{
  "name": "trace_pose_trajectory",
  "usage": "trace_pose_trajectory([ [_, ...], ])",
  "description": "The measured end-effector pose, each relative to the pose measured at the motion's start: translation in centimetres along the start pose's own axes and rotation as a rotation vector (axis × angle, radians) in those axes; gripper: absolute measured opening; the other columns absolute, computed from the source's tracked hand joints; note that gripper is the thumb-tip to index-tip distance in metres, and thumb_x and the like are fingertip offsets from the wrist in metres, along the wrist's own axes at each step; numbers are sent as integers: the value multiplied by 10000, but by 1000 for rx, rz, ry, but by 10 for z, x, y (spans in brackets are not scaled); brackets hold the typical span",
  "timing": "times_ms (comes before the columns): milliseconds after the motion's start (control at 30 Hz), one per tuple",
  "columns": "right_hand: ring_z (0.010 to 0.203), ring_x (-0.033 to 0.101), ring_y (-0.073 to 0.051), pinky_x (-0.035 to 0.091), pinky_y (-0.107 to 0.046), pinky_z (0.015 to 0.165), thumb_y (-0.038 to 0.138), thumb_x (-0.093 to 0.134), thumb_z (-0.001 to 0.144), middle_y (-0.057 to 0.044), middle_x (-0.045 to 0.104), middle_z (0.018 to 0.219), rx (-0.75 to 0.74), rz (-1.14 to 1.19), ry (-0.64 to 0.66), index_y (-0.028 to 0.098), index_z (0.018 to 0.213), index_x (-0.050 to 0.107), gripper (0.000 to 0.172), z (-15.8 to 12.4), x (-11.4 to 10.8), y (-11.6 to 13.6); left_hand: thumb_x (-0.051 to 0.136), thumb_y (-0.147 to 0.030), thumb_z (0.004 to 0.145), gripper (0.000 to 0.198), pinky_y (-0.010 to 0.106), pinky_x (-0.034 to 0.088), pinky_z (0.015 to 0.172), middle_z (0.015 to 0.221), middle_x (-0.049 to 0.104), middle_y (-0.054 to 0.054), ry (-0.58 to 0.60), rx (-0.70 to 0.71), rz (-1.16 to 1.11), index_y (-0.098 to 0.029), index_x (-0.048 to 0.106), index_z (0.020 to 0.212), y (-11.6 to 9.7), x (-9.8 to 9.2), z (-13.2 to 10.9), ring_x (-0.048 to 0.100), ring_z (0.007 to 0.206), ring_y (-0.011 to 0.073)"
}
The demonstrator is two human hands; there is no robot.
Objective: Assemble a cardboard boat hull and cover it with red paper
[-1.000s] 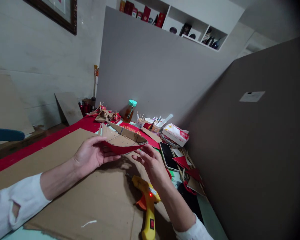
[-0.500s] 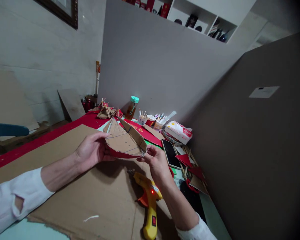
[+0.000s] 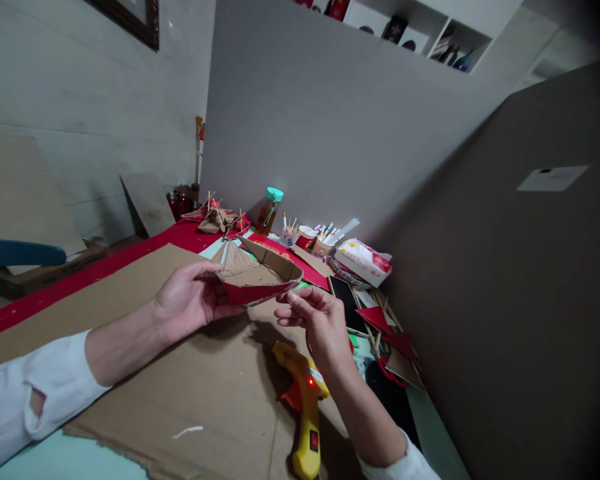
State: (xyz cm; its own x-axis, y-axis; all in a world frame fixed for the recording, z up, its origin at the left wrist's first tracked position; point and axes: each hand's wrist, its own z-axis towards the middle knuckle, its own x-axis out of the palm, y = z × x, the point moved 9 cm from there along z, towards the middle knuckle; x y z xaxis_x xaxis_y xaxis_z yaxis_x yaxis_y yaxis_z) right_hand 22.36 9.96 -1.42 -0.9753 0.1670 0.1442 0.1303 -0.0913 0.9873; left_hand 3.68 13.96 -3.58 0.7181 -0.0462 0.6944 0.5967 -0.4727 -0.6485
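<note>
A small cardboard boat [image 3: 260,293], brown inside and red outside, is held above the cardboard sheet by my left hand [image 3: 187,300]. Its thumb presses on the near rim, and the fingers curl under the hull. Just below the boat's right end is my right hand [image 3: 320,317]. Thumb and forefinger are pinched together there, the other fingers bent; whatever lies between the tips is too small to make out. Beneath my right wrist a yellow hot glue gun [image 3: 305,427] lies on its side, its red light glowing.
Under everything lies a large cardboard sheet [image 3: 180,387]. Behind the boat stand a bottle with a turquoise lid [image 3: 270,210], cups of pens [image 3: 325,243] and a tissue pack [image 3: 364,260]. A phone [image 3: 347,303] and red scraps [image 3: 375,319] lie on the right; several small stick-and-cardboard models [image 3: 217,217] sit behind left.
The boat has tilted so that more of its red side shows. My right fingers have come away from its rim to just below its right end, pinched. The view has shifted slightly.
</note>
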Motion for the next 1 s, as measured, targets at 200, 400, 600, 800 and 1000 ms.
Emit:
trace_pose_trajectory([
  [200,507,680,-126,574,-237,522,414,788,730,-79,768,813,58,-31,71,141,777,677,298,-5,11,-5,412,-74,941,287,386,702,574,794,778,172,-58,102,-69,-40,677,1045,-10,-9,0,765,612,241],
  [400,646,692,-144,564,-246,573,438,731,807,-60,751,876,46,-53,251,153,920,731,306,-20,44,-5,403,-90,979,291,379,708,601,793,773,163,-28,96,-51,-46,689,1006,-3,-6,0,769,641,230],
  [600,613,545,-101,419,-210,541,346,780,815,16,668,717,-90,-138,167,176,866,750,180,-19,38,0,410,-87,977,318,375,713,655,940,800,194,21,65,6,-55,706,1088,6,2,-3,798,746,251],
  [800,610,562,-104,416,-229,590,263,700,880,6,706,705,-181,-152,106,181,703,677,197,-22,34,11,403,-95,984,327,353,709,649,904,804,221,16,48,51,-35,716,1058,12,4,-5,799,697,256],
  [1000,583,556,-101,400,-226,578,215,687,846,12,688,646,-189,-178,12,178,682,670,170,-20,18,21,416,-60,970,320,328,710,686,951,813,222,-29,78,63,-27,713,1084,11,2,-4,812,760,260],
])
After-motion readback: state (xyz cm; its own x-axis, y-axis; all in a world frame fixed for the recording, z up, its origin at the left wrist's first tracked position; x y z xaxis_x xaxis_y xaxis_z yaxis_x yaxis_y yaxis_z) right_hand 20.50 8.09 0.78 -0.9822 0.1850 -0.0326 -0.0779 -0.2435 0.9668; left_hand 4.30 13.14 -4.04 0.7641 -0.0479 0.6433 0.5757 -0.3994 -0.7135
